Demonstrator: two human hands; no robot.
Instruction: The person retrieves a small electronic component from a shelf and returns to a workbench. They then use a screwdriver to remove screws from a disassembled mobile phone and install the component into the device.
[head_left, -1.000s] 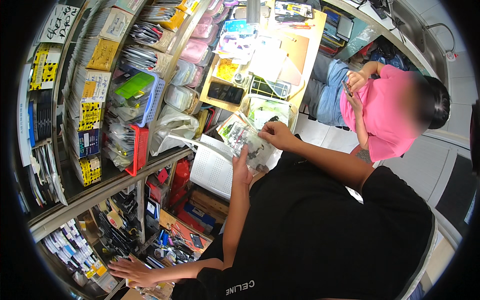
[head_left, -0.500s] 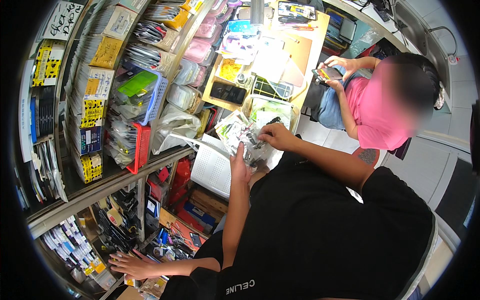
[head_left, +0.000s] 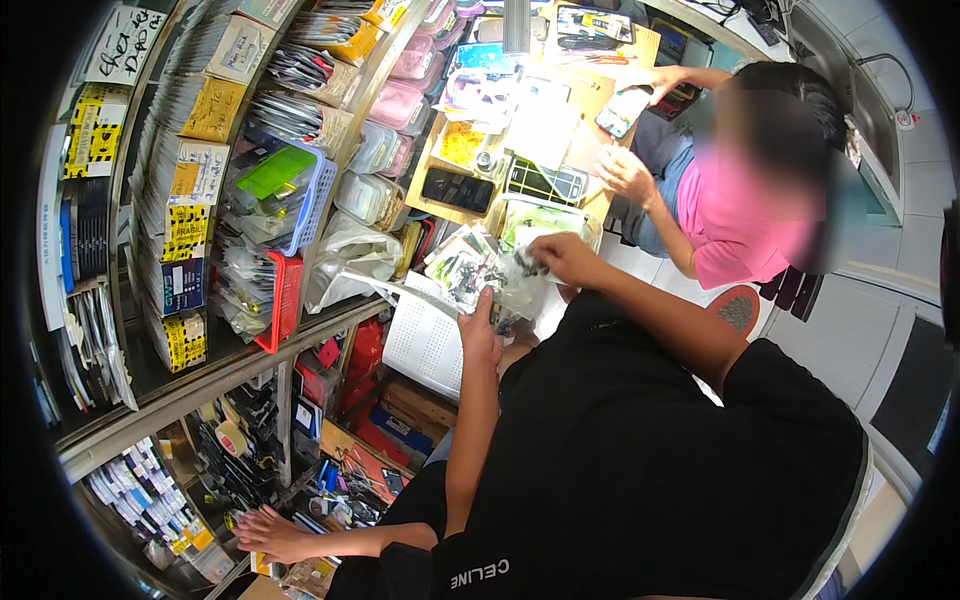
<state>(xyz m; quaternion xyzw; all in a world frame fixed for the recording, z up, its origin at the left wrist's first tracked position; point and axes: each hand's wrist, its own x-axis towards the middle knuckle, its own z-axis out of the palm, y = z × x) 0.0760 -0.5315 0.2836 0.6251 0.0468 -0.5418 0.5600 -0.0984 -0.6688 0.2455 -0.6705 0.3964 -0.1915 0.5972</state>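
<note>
My left hand (head_left: 482, 335) is closed around a bundle of small plastic packets (head_left: 462, 265), its thumb lying on top. Dark little parts and printed cards show through the packets. To the right of the bundle, my right hand (head_left: 565, 260) has its fingers pinched on a clear plastic bag (head_left: 518, 288) with something dark near its upper end. The bag overlaps the bundle's edge. Both hands are above a white basket (head_left: 425, 335) and beside a container of green-and-white packets (head_left: 545, 215).
A wooden workbench (head_left: 605, 150) with phones and tools lies beyond. Across from me, a person in pink (head_left: 740, 215) holds a phone (head_left: 622, 112). Shelves of packed envelopes (head_left: 205, 110) rise at left. Another person's hand (head_left: 272, 535) reaches over the lower shelf.
My right hand has moved slightly up and right, and the clear bag stands out more from the bundle. The person in pink has moved their hands apart, the phone farther up and left.
</note>
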